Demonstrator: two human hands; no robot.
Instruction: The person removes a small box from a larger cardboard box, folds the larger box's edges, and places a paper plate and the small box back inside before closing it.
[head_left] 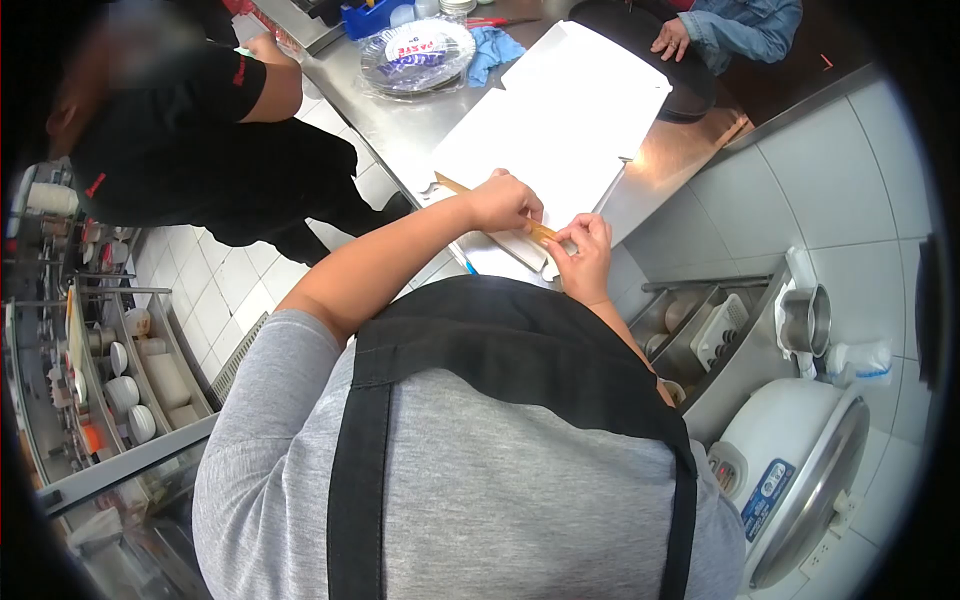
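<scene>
A large white sheet of cardboard [560, 110], looking like an unfolded box, lies across the steel counter. Along its near edge runs a narrow tan strip [452, 184], which passes beneath my left hand [505, 203]. The fingers of my left hand are closed on the strip near its right part. Just to the right, my right hand [585, 250] pinches the end of the same strip between thumb and fingers. The two hands are close together but apart. Part of the strip is hidden behind my left hand.
Wrapped plates [415, 55] and a blue cloth [493, 50] sit on the steel counter [385, 130] beyond. A person in black [200, 150] stands at left; another person's hand [670, 39] rests on a dark round object [690, 90]. A large white cooker [780, 450] stands at right.
</scene>
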